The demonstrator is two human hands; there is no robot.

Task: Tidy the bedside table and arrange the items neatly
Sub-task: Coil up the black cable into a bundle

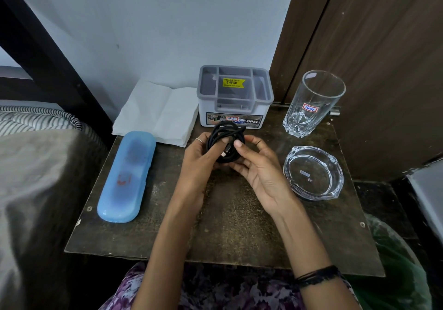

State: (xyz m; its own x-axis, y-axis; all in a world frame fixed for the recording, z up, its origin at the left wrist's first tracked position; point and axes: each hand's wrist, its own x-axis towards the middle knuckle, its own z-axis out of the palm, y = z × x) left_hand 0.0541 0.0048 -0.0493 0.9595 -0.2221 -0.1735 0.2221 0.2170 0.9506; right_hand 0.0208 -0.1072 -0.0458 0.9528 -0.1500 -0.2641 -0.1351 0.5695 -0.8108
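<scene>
Above the middle of the dark wooden bedside table [227,226] I hold a coiled black cable [219,133] in both hands. My left hand [199,161] grips the coil from the left, thumb across its front. My right hand [259,166] holds it from the right, thumb pressed near the cable's plug end. A grey and white plastic organiser box [236,99] with several compartments stands at the back centre. A folded white tissue [155,113] lies at the back left. A long blue plastic case [127,175] lies along the left edge.
A tall clear drinking glass [311,101] stands at the back right. A clear glass ashtray [314,173] sits in front of it. A bed with grey bedding [36,178] borders the left; a brown wooden door [371,58] stands behind on the right.
</scene>
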